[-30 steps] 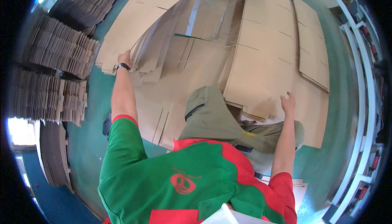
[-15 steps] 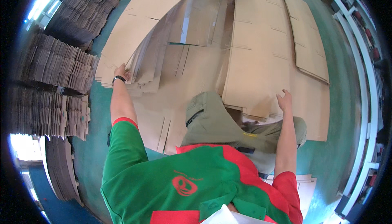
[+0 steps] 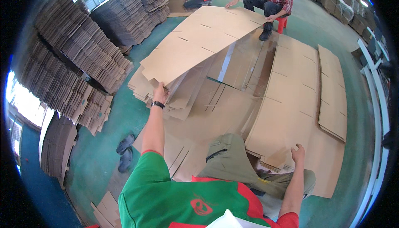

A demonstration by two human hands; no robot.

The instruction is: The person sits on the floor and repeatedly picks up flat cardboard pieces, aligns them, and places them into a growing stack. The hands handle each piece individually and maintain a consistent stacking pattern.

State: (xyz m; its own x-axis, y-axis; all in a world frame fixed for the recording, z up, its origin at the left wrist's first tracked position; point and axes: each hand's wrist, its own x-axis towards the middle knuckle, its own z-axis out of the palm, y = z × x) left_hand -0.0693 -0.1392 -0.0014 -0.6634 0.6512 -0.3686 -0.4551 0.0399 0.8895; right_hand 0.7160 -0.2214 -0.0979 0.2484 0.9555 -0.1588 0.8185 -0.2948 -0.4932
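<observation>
Overhanging a stack point(image 3: 139, 86), the left hand's point(image 3: 160, 94) sheet point(image 3: 199, 36) part-hides it.

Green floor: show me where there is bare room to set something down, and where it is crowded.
Bare floor lies between the slippers and the cardboard stacks at left, and between the rightmost flat sheets and white rail. Crowded: the middle, with legs and flat piles, and beneath the sheet in the left hand.
</observation>
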